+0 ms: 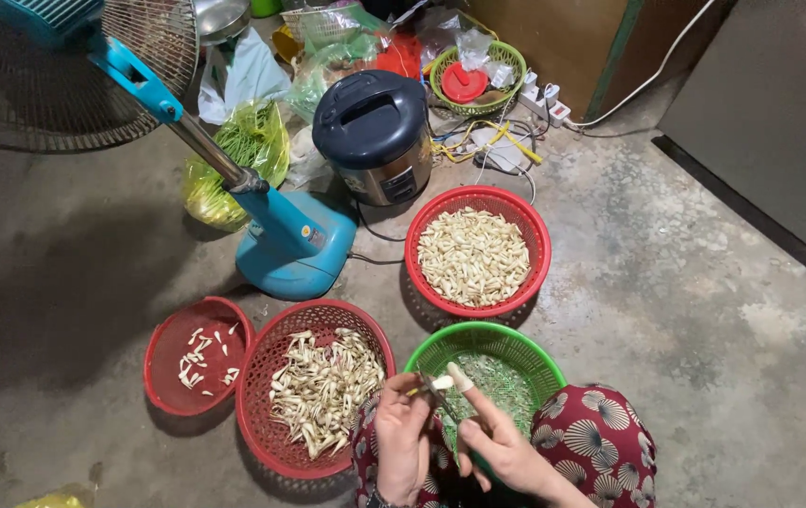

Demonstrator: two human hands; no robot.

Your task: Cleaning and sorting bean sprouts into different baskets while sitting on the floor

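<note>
Hands [445, 437] over green basket [525, 353]; red baskets [478, 202], fan base [290, 245] ahead

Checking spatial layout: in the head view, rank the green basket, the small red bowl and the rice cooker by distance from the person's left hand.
From the left hand:
1. green basket, just to its right.
2. small red bowl, far left on the floor.
3. rice cooker, top centre, beside the fan base.
</note>
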